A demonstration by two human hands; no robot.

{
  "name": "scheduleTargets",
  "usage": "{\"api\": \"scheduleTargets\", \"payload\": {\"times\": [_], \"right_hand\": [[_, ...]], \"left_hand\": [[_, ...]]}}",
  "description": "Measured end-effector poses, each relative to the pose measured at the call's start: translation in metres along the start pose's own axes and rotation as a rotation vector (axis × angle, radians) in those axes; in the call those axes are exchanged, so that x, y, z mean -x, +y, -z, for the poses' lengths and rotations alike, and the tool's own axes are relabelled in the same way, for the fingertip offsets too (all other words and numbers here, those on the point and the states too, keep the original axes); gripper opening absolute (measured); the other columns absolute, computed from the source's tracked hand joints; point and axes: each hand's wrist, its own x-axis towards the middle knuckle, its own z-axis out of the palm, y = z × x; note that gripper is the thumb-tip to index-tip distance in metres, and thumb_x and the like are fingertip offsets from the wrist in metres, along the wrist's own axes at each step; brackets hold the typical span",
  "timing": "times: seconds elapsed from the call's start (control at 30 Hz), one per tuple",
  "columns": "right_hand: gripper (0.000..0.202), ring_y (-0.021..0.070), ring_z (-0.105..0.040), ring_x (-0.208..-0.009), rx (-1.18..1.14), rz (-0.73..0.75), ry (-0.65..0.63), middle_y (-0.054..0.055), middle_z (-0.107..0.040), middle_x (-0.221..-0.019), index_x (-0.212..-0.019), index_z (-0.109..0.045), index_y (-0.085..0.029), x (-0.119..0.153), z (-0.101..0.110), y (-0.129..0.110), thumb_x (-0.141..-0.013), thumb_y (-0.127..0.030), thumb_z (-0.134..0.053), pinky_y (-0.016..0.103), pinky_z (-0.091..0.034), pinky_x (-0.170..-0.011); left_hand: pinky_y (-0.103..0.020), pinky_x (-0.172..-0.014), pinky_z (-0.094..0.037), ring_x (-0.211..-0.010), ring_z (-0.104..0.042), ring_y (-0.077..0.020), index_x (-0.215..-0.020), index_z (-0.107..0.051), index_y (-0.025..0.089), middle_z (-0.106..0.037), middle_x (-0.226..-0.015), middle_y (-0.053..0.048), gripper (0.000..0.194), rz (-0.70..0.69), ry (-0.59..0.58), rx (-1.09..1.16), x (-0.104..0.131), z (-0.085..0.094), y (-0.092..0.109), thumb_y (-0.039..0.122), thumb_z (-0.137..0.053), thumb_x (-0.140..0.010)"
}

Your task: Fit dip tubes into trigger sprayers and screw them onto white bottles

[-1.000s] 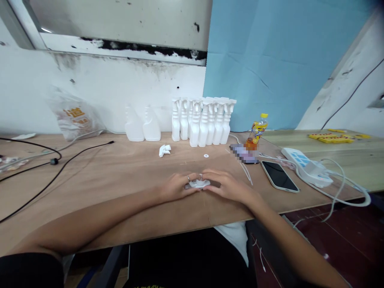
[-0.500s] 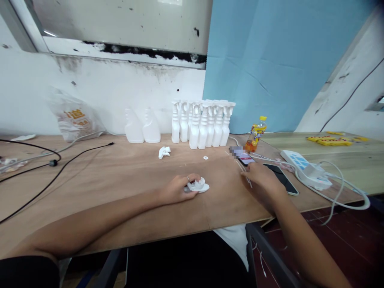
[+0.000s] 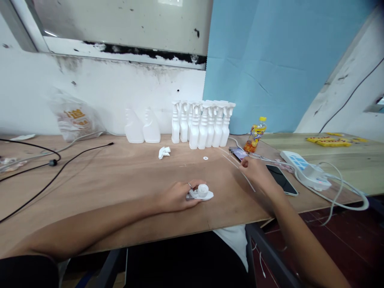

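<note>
My left hand (image 3: 181, 195) is closed round a white spray nozzle (image 3: 203, 192), which lies low over the wooden table. Over the right part of the table, my right hand (image 3: 256, 172) pinches a thin clear tube (image 3: 246, 179), its fingers pressed together. Beyond my left hand lie a loose white trigger piece (image 3: 164, 152) and a small white ring (image 3: 205, 158). A phone (image 3: 239, 154) with a lit screen is just behind my right hand, and a dark-screened tablet or phone (image 3: 282, 179) is beside it.
White spray bottles (image 3: 202, 128) stand in a group near the wall, with two headless bottles (image 3: 151, 128) to their left. A drink bottle (image 3: 255, 135), a power strip (image 3: 306, 170) and cables are at right. A plastic bag (image 3: 76, 118) and black cable (image 3: 69, 162) are at left.
My left hand has come slightly nearer with the nozzle, whose round part now faces up more. My right hand has shifted a little, and the tube has swung with it.
</note>
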Motion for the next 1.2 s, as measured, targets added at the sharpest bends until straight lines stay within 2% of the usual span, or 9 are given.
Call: {"api": "scheduleTargets", "payload": {"times": [0.07,0.13,0.23,0.37,0.53,0.8,0.97,1.07,1.2], "right_hand": [[0.012,0.024,-0.072,-0.071,-0.508,0.085,-0.072,0.008,-0.072,-0.076,-0.091,-0.059,-0.018,0.008,0.003,-0.018,-0.084,-0.027,-0.062,0.033,-0.055,-0.063],[0.027,0.0232,-0.073,-0.07,-0.945,0.185,-0.258,0.006,-0.074,-0.08,-0.104,-0.056,-0.019,0.021,0.003,-0.041,-0.085,-0.036,-0.067,0.034,-0.058,-0.061],[0.033,0.0206,-0.074,-0.071,-1.178,0.3,-0.369,0.005,-0.074,-0.084,-0.107,-0.059,-0.02,0.044,-0.001,-0.076,-0.085,-0.04,-0.072,0.033,-0.059,-0.064],[0.025,0.0168,-0.071,-0.067,-1.218,0.358,-0.369,0.004,-0.073,-0.08,-0.097,-0.062,-0.02,0.06,-0.014,-0.098,-0.087,-0.04,-0.072,0.031,-0.058,-0.065],[0.024,0.017,-0.07,-0.065,-1.232,0.359,-0.27,0.003,-0.073,-0.08,-0.094,-0.061,-0.02,0.061,-0.022,-0.096,-0.087,-0.041,-0.071,0.032,-0.057,-0.064],[0.02,0.0162,-0.069,-0.067,-1.223,0.419,-0.302,0.003,-0.072,-0.079,-0.096,-0.06,-0.021,0.067,-0.021,-0.098,-0.091,-0.038,-0.068,0.032,-0.058,-0.066],[0.013,0.016,-0.069,-0.073,-1.143,0.48,-0.335,0.004,-0.072,-0.084,-0.1,-0.061,-0.021,0.073,-0.024,-0.096,-0.095,-0.033,-0.062,0.032,-0.056,-0.072],[0.012,0.0164,-0.067,-0.076,-1.069,0.503,-0.299,0.004,-0.071,-0.087,-0.103,-0.061,-0.022,0.071,-0.022,-0.096,-0.097,-0.032,-0.059,0.032,-0.054,-0.073],[0.01,0.0168,-0.06,-0.084,-0.795,0.65,-0.229,0.004,-0.062,-0.091,-0.086,-0.065,-0.02,0.064,-0.02,-0.095,-0.093,-0.027,-0.063,0.03,-0.048,-0.076]], "left_hand": [[-0.03,-0.086,-0.051,-0.099,-0.068,-0.0202,-0.135,-0.052,0.03,-0.071,-0.118,-0.001,0.05,0.005,-0.006,-0.011,0.001,-0.002,0.002,0.037,-0.065,-0.088],[-0.029,-0.082,-0.05,-0.095,-0.069,-0.0197,-0.135,-0.052,0.031,-0.072,-0.112,-0.001,0.049,0.004,0.001,-0.023,0.001,-0.004,0.003,0.038,-0.064,-0.089],[-0.028,-0.078,-0.049,-0.09,-0.069,-0.019,-0.134,-0.053,0.03,-0.073,-0.106,0.0,0.047,-0.015,0.006,-0.038,0.002,-0.004,0.002,0.038,-0.064,-0.089],[-0.027,-0.067,-0.047,-0.078,-0.068,-0.0184,-0.127,-0.056,0.026,-0.073,-0.093,-0.001,0.039,-0.009,-0.02,-0.084,0.002,-0.003,0.001,0.041,-0.06,-0.091],[-0.027,-0.069,-0.047,-0.08,-0.068,-0.0184,-0.13,-0.054,0.027,-0.073,-0.094,-0.001,0.042,-0.037,-0.005,-0.086,0.002,-0.003,0.001,0.039,-0.06,-0.091],[-0.027,-0.064,-0.043,-0.073,-0.066,-0.017,-0.126,-0.054,0.025,-0.072,-0.09,0.0,0.038,-0.038,-0.014,-0.093,0.001,-0.001,0.004,0.038,-0.06,-0.091],[-0.027,-0.065,-0.043,-0.072,-0.065,-0.0166,-0.115,-0.057,0.023,-0.071,-0.088,0.0,0.027,-0.049,-0.019,-0.089,0.001,-0.002,0.004,0.037,-0.059,-0.091],[-0.027,-0.068,-0.045,-0.076,-0.066,-0.0175,-0.12,-0.056,0.024,-0.071,-0.091,-0.001,0.032,-0.06,-0.005,-0.087,0.001,-0.002,0.003,0.037,-0.06,-0.091],[-0.027,-0.068,-0.045,-0.077,-0.067,-0.018,-0.124,-0.055,0.023,-0.072,-0.092,-0.002,0.036,-0.065,0.003,-0.094,0.001,-0.004,0.001,0.039,-0.06,-0.092]]}}
